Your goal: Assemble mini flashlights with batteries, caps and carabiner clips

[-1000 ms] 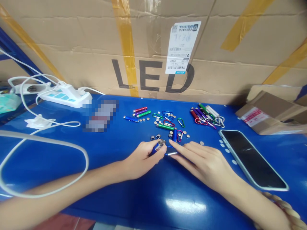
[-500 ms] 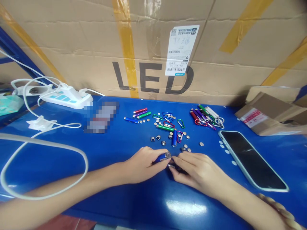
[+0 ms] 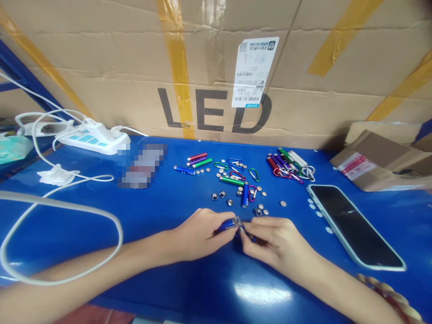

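Note:
My left hand (image 3: 204,234) is closed round a small blue keychain flashlight (image 3: 227,224), whose silver end points right. My right hand (image 3: 278,240) pinches what looks like a dark blue carabiner (image 3: 254,238), mostly covered by the fingers. Its fingertips meet the flashlight's silver end, between both hands. Just beyond the hands, a blue flashlight tube (image 3: 245,196) stands out among button cells (image 3: 283,204) and small silver end caps (image 3: 230,202). A green tube (image 3: 232,181) lies behind it, near a green carabiner (image 3: 254,174) and a red one (image 3: 237,176).
Finished-looking flashlights with clips (image 3: 286,166) are heaped at back right. A phone (image 3: 354,225) lies to the right, before an opened carton (image 3: 381,159). On the left are a power strip (image 3: 97,141) and a looped white cable (image 3: 118,225). A large cardboard box (image 3: 128,67) backs the table.
My right fingertips have shifted slightly, bringing the silver part they pinch up against the flashlight's silver end. The left hand keeps its hold, with the flashlight turned a little.

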`<state>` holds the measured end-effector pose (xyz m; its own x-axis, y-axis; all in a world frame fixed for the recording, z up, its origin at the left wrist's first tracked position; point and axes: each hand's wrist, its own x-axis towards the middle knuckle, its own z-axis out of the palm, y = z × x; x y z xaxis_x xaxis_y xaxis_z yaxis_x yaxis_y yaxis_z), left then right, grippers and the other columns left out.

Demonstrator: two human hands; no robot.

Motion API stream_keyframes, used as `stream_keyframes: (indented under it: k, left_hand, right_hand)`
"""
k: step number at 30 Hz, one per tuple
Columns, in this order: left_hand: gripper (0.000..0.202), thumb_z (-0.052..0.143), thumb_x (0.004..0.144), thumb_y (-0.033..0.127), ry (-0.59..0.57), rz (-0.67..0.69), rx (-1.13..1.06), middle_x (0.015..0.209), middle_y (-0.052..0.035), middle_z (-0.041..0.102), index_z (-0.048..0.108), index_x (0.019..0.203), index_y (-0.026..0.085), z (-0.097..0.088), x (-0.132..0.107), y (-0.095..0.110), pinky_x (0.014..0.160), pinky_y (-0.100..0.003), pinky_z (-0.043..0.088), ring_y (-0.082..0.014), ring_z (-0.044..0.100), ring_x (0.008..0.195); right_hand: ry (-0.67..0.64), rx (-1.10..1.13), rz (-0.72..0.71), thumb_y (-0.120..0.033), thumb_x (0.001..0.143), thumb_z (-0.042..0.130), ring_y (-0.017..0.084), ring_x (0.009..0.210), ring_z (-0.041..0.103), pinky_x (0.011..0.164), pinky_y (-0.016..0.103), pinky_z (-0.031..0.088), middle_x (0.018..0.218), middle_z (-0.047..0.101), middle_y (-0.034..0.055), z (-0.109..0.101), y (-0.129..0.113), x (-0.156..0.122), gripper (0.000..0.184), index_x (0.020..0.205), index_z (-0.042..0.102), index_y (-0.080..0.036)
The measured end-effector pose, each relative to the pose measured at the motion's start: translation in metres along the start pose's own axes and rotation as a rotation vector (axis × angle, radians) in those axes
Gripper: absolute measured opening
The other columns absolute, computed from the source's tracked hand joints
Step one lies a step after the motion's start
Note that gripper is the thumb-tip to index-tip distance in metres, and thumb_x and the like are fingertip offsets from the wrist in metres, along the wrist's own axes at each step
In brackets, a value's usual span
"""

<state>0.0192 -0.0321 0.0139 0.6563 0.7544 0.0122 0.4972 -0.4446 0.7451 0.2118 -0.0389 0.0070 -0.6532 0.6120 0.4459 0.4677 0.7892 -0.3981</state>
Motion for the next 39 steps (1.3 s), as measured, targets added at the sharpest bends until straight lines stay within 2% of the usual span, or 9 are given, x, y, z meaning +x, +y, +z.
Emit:
stream_keyframes:
  k: [3,6,10,13,15,20,24,34,39]
  left_hand:
    - [0.019,0.041,0.087,0.021,0.014,-0.03,0.0,0.053,0.0076,0.033,0.044,0.069,0.018,0.001,-0.001,0.001,0.05,-0.019,0.025,-0.0061,0.029,0.048]
    - [0.025,0.04,0.089,0.027,0.074,-0.088,-0.079,0.054,0.0073,0.033,0.041,0.066,0.017,0.001,-0.001,0.002,0.049,-0.019,0.025,-0.006,0.028,0.049]
    - [0.033,0.038,0.089,0.03,0.164,-0.096,-0.188,0.055,0.0065,0.03,0.031,0.06,0.017,0.002,0.001,0.002,0.049,-0.019,0.026,-0.0059,0.026,0.052]
    - [0.031,0.043,0.085,0.023,0.141,-0.078,-0.159,0.054,0.0066,0.031,0.032,0.057,0.016,0.003,0.001,0.001,0.049,-0.019,0.025,-0.0053,0.026,0.051]
    - [0.028,0.046,0.081,0.018,0.105,-0.081,-0.108,0.051,0.0068,0.031,0.034,0.055,0.016,0.004,0.001,0.001,0.049,-0.019,0.024,-0.005,0.027,0.05]
    - [0.018,0.045,0.078,0.017,0.02,-0.099,0.004,0.052,0.0059,0.041,0.046,0.06,0.016,0.003,0.001,0.003,0.05,-0.019,0.027,-0.0057,0.035,0.048]
    - [0.016,0.044,0.079,0.018,0.011,-0.095,0.066,0.055,0.0042,0.049,0.051,0.065,0.017,0.004,0.001,0.002,0.055,-0.02,0.03,-0.0078,0.043,0.05]
    - [0.027,0.044,0.08,0.018,0.066,-0.112,-0.05,0.05,0.007,0.031,0.034,0.055,0.016,0.003,0.002,0.0,0.048,-0.019,0.023,-0.0052,0.028,0.048]
    - [0.029,0.041,0.082,0.019,0.116,-0.069,-0.162,0.054,0.006,0.03,0.031,0.055,0.016,0.002,0.005,0.0,0.048,-0.019,0.024,-0.0055,0.027,0.052]
  right_hand:
    - [0.018,0.023,-0.009,-0.016,0.09,0.045,0.008,0.044,0.039,0.045,0.022,0.033,0.049,0.045,-0.0019,0.0,0.0,0.001,0.035,0.059,0.061,-0.013]
    - [0.056,0.024,-0.01,-0.015,0.089,0.047,0.008,0.043,0.039,0.044,0.021,0.034,0.048,0.045,-0.0018,-0.001,0.002,0.001,0.033,0.058,0.06,-0.013]
    - [0.224,-0.025,-0.015,-0.013,0.085,0.054,0.007,0.043,0.044,0.044,0.02,0.038,0.05,0.05,-0.0014,-0.007,0.006,0.001,0.024,0.063,0.061,-0.014]
    - [0.374,-0.071,-0.038,-0.011,0.082,0.059,0.007,0.044,0.048,0.044,0.018,0.041,0.05,0.054,-0.0023,-0.009,0.006,0.002,0.013,0.07,0.062,-0.015]
    - [0.402,-0.077,-0.057,-0.01,0.082,0.059,0.008,0.045,0.051,0.047,0.018,0.044,0.051,0.055,-0.0025,-0.008,0.003,0.003,0.009,0.075,0.062,-0.016]
    - [0.361,-0.106,-0.083,-0.01,0.082,0.059,0.008,0.046,0.053,0.048,0.019,0.048,0.055,0.057,-0.0023,-0.001,-0.004,0.002,0.006,0.081,0.063,-0.015]
    - [0.368,-0.176,-0.105,-0.015,0.084,0.058,0.009,0.049,0.057,0.051,0.02,0.051,0.058,0.059,-0.002,0.001,-0.002,-0.001,0.006,0.086,0.063,-0.017]
    - [0.264,-0.208,-0.117,-0.016,0.088,0.052,0.008,0.045,0.052,0.048,0.02,0.048,0.054,0.056,-0.0006,-0.007,-0.002,0.004,0.018,0.076,0.064,-0.012]
    - [0.213,-0.132,-0.132,-0.022,0.091,0.05,0.012,0.059,0.062,0.059,0.022,0.053,0.069,0.067,0.0029,-0.013,0.005,0.004,0.018,0.088,0.066,-0.015]
